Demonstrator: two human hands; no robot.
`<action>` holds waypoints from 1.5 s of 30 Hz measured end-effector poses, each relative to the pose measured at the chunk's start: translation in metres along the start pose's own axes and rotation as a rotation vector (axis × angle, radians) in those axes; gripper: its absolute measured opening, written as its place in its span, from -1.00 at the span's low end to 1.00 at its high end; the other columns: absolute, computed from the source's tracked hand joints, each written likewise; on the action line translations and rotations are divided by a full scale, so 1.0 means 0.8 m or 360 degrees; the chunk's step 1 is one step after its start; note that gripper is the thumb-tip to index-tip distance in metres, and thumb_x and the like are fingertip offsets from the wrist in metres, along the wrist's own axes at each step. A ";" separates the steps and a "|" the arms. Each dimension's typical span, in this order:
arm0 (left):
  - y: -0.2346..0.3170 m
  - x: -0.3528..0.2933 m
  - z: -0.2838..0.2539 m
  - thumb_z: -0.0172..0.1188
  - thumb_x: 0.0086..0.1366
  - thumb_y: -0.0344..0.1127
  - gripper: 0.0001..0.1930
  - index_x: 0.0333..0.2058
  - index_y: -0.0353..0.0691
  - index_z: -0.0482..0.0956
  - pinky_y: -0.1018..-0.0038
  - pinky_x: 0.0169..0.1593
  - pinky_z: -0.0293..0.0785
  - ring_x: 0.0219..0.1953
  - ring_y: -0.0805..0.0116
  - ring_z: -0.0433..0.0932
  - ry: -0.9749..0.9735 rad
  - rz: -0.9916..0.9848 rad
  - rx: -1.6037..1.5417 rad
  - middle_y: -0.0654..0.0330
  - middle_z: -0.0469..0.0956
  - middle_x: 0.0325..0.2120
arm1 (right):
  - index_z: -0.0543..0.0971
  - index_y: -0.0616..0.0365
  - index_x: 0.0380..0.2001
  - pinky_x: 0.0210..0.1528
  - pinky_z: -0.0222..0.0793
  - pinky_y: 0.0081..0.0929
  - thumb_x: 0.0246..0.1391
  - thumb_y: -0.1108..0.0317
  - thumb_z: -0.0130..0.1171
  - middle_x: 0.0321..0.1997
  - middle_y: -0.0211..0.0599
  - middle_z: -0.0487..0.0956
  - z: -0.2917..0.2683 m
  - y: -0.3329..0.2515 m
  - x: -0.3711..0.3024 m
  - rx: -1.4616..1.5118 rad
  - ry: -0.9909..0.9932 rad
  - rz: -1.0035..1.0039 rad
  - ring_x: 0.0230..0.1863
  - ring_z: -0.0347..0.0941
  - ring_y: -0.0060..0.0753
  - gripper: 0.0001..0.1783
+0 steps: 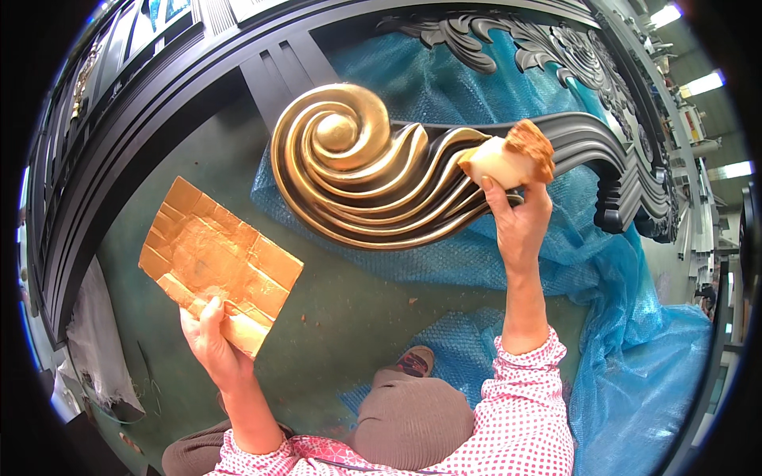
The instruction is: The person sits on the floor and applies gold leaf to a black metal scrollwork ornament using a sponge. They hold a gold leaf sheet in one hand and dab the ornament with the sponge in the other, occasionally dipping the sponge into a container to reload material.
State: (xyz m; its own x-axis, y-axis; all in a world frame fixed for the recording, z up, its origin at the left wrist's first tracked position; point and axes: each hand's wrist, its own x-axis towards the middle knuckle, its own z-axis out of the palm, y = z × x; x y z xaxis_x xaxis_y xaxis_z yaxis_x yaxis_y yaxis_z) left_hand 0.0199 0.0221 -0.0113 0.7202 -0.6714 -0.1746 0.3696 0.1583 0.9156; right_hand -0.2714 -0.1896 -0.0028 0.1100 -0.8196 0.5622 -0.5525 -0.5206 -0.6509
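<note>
In front of me curves a carved scroll ornament, black in its grooves with gold on its raised ridges. Its plain black moulding runs on to the right. My right hand grips a pale sponge stained gold-brown on one end, and the sponge rests against the scroll's right part. My left hand pinches the lower edge of a folded cardboard piece smeared with gold paint. The cardboard is held up to the left of the scroll, apart from it.
Blue bubble wrap drapes behind the scroll and down to the right. A long black moulded frame arches along the left and top. Black carved leafwork lies at the far right. White sheeting hangs at the left above the green floor.
</note>
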 end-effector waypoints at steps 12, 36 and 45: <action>-0.002 0.001 0.001 -0.02 0.16 -0.52 -0.60 0.00 -0.39 0.22 0.44 -0.07 0.41 -0.20 0.36 0.46 0.0009 0.0023 -0.0037 0.10 0.41 -0.20 | 0.51 0.25 -0.24 -0.24 0.34 -0.60 -0.05 0.36 0.25 -0.33 -0.36 0.58 -0.029 0.006 0.023 0.0188 0.0154 0.0223 -0.33 0.46 -0.58 -0.71; 0.003 -0.002 0.015 0.04 0.16 -0.44 -0.72 -0.14 -0.31 0.30 0.56 -0.21 0.40 -0.34 0.53 0.41 0.0096 0.0015 0.0071 0.24 0.39 -0.35 | 0.45 0.23 -0.37 -0.29 0.34 -0.34 -0.16 0.40 0.26 -0.41 -0.18 0.47 0.011 -0.014 0.044 -0.0077 -0.0136 -0.0242 -0.36 0.43 -0.11 -0.74; 0.006 -0.002 0.013 0.04 0.16 -0.44 -0.72 -0.13 -0.32 0.30 0.53 -0.18 0.41 -0.32 0.50 0.43 0.0091 -0.0005 0.0090 0.23 0.39 -0.35 | 0.48 0.14 -0.45 -0.26 0.31 -0.30 -0.21 0.35 0.29 -0.44 -0.25 0.48 0.022 -0.022 0.042 -0.0184 -0.0159 -0.0461 -0.35 0.43 -0.09 -0.77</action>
State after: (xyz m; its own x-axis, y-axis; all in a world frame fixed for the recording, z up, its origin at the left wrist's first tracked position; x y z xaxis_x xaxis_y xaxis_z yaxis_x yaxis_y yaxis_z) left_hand 0.0143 0.0166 -0.0027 0.7522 -0.6290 -0.1962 0.3390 0.1141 0.9338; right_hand -0.2432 -0.2125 0.0186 0.3538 -0.6638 0.6589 -0.5758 -0.7098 -0.4059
